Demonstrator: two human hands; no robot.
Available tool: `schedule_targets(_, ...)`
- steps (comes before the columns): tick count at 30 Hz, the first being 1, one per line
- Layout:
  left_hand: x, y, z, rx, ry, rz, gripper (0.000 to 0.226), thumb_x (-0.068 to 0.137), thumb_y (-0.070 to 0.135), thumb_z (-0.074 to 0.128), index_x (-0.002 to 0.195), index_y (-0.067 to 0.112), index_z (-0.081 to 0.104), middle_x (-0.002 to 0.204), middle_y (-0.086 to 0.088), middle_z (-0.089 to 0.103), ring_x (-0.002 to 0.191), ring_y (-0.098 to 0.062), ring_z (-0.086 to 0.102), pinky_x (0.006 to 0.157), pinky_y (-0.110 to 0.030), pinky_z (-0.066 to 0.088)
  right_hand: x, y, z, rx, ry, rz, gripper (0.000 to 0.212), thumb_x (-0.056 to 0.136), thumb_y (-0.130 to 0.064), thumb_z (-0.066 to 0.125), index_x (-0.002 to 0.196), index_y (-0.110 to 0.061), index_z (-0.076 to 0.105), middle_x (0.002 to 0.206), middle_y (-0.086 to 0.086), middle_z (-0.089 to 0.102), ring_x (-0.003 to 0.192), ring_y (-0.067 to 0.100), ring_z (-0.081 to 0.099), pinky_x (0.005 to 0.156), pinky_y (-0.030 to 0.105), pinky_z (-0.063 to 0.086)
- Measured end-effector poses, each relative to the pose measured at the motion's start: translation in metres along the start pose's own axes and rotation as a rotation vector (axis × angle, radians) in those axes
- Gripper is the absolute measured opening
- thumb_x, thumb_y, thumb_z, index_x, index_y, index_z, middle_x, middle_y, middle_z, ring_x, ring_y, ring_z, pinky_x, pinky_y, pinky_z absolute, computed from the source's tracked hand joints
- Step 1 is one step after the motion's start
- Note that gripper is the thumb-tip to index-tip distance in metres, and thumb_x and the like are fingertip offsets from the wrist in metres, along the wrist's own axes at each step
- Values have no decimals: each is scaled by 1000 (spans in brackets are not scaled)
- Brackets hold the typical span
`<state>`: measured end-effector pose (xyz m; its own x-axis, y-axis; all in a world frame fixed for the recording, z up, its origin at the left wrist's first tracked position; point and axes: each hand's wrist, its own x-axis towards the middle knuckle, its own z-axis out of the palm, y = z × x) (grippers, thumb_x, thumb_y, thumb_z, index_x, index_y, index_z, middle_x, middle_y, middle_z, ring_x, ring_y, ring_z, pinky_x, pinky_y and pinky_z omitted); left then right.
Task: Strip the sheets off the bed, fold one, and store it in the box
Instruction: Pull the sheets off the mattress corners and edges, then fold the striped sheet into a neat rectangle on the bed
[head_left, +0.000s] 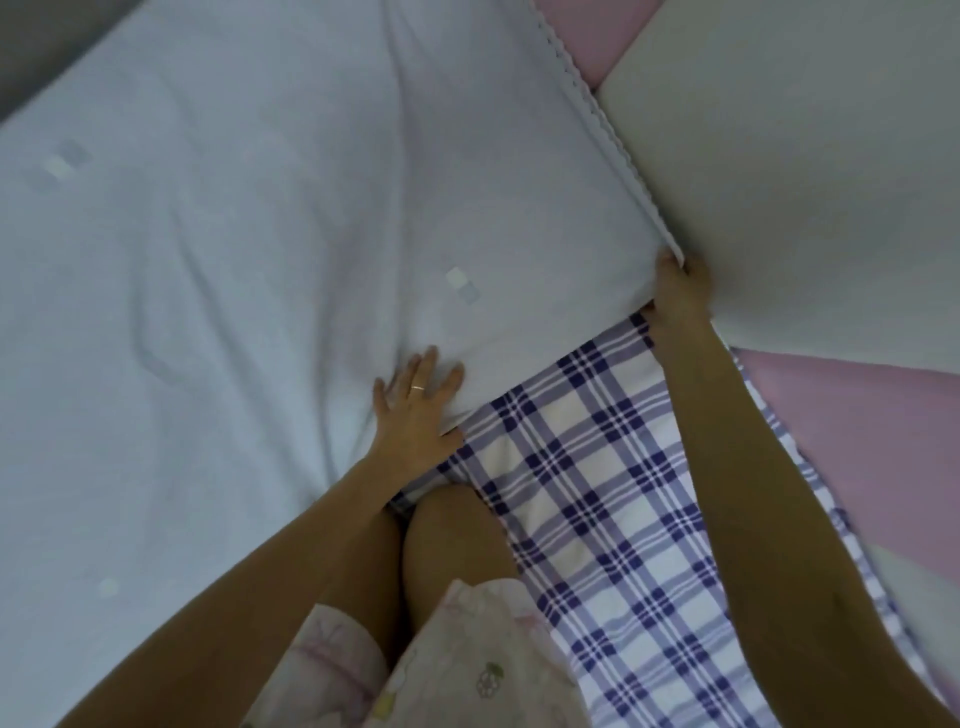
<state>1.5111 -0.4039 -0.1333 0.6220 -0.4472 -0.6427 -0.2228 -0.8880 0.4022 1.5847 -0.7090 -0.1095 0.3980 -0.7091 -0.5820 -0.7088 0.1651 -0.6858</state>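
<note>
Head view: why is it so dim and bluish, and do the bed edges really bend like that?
Head view: dim, flat light turns the white sheet blue-grey, with soft fold shadows and no glare; head view again, the wide lens likely bows straight edges; the plaid sheet reads sharp, the nearest clothing softer.

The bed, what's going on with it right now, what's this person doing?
A person is on the bed stripping it. Their right hand grips the corner of the pale sheet where it meets the white panel, while their left hand lies flat on that sheet near its edge. The corner is peeled back, baring a checked sheet underneath. The pale sheet covers most of the bed, and no box is in view.
</note>
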Motion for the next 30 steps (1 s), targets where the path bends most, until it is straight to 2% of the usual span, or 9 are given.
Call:
schedule_targets(4, 11, 32, 4, -206, -267, 93, 67, 96, 41, 42, 148, 40, 0, 156, 12, -16, 143, -9, -13, 109, -66, -5, 1, -2, 7, 237, 147, 3, 3, 93, -15, 54, 94, -13, 55, 93, 5, 57, 84, 19, 54, 85, 36, 50)
schedule_targets(7, 15, 43, 1, -377, -335, 117, 53, 99, 35, 38, 147, 41, 16, 156, 16, -3, 143, -4, -7, 109, -61, -12, -10, -1, 15, 378, 272, -40, 14, 92, -6, 55, 82, -14, 50, 83, 4, 53, 73, 16, 50, 74, 25, 50)
schedule_targets(9, 14, 44, -5, -596, -360, 103, 42, 100, 30, 39, 141, 42, 34, 155, 18, 12, 143, -2, 3, 111, -56, -13, -15, -2, 15, 464, 284, -22, 20, 90, -4, 58, 78, -15, 46, 82, 4, 51, 73, 20, 48, 75, 30, 48)
schedule_targets(11, 11, 41, -13, -834, -370, 74, 34, 100, 24, 42, 130, 38, 50, 148, 14, 35, 140, -4, 23, 118, -49, 4, -19, -6, 10, 524, 246, 17, 23, 89, -4, 60, 77, -15, 44, 80, 4, 51, 74, 22, 47, 79, 32, 46)
schedule_targets(14, 1, 43, -38, -1035, -231, -12, 23, 98, 20, 47, 114, 28, 62, 124, 10, 58, 118, -4, 50, 112, -35, 33, -50, -29, 3, 572, -125, 131, 15, 90, -7, 61, 104, -9, 57, 105, 10, 65, 91, 24, 65, 84, 38, 55)
schedule_targets(17, -11, 46, -79, -1279, -17, -168, 29, 95, 36, 49, 119, 22, 60, 123, 8, 60, 113, -5, 53, 104, -32, 39, -110, -52, 8, 264, -457, 30, 23, 88, -5, 62, 111, -11, 61, 106, 6, 68, 92, 20, 68, 76, 32, 56)
schedule_targets(21, -29, 52, -148, -1599, 136, -255, 47, 91, 43, 54, 130, 18, 47, 123, -1, 61, 110, -15, 60, 88, -35, 52, -195, -80, 29, -305, -705, -422, 27, 90, -1, 59, 114, -13, 61, 90, -4, 63, 81, 0, 61, 75, 17, 46)
schedule_targets(25, -52, 67, -196, -1388, 367, -441, 57, 83, 19, 70, 127, 5, 38, 115, -12, 55, 99, -23, 60, 81, -38, 54, -246, -91, 44, -763, -857, -652, 20, 91, 0, 51, 108, 3, 61, 97, 18, 60, 87, 29, 58, 64, 15, 33)
schedule_targets(30, -81, 50, -238, -1370, 428, -626, 33, 78, 0, 61, 106, 4, 42, 115, -22, 54, 100, -36, 58, 78, -43, 53, -282, -128, 27, -790, -1105, -614, 26, 88, 2, 53, 114, 0, 57, 88, 6, 58, 74, 13, 50, 64, 22, 37)
